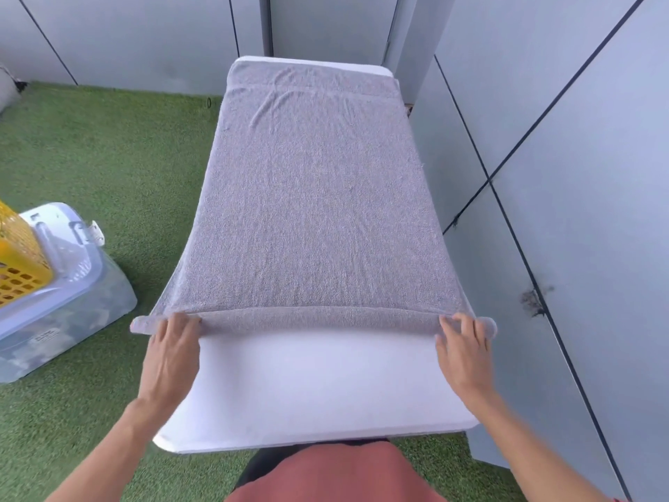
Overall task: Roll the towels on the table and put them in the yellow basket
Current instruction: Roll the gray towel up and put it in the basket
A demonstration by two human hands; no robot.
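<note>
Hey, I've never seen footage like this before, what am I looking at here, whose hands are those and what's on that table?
There is no machine here. One camera worn on a person's head looks forward and down, so the hands are the wearer's own. A grey towel lies spread along a white table. The left hand and right hand each pinch an end of the towel's near edge, which is turned over into the start of a roll. At the left, on green artificial grass, a yellow basket sits on a clear plastic bin.

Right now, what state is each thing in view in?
grey towel: spread flat, near edge rolled once
left hand: fingers curled on the roll
right hand: fingers curled on the roll
yellow basket: on the clear bin, contents hidden
clear bin: lid closed
</note>
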